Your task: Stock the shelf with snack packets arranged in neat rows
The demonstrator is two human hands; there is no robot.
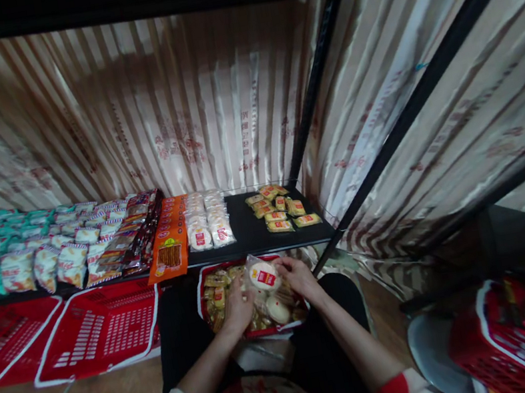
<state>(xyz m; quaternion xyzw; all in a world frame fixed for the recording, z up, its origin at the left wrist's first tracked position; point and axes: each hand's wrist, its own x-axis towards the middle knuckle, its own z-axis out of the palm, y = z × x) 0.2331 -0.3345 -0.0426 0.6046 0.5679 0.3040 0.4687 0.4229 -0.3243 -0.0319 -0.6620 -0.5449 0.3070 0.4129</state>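
Between my hands, above a red basket with a white rim (262, 332), is a round pale cake packet (264, 276) in clear wrap with a red label. My right hand (300, 276) pinches its right edge with bent fingers. At its left edge is my left hand (240, 305), fingers curled against the wrap and partly hidden. Inside the basket lie several yellow-wrapped snacks (218, 298) and another round pale cake packet (277, 310). On the black shelf ahead stand two rows of similar pale cake packets (209, 223).
Yellow packets (278, 210) lie loosely on the shelf's right. An orange snack packet (168, 240) overhangs its front edge, left of the pale rows. White and teal bags (24, 255) fill the left. Red baskets (98, 330) and black posts (368, 164) flank me; a filled red basket (492, 345) is lower right.
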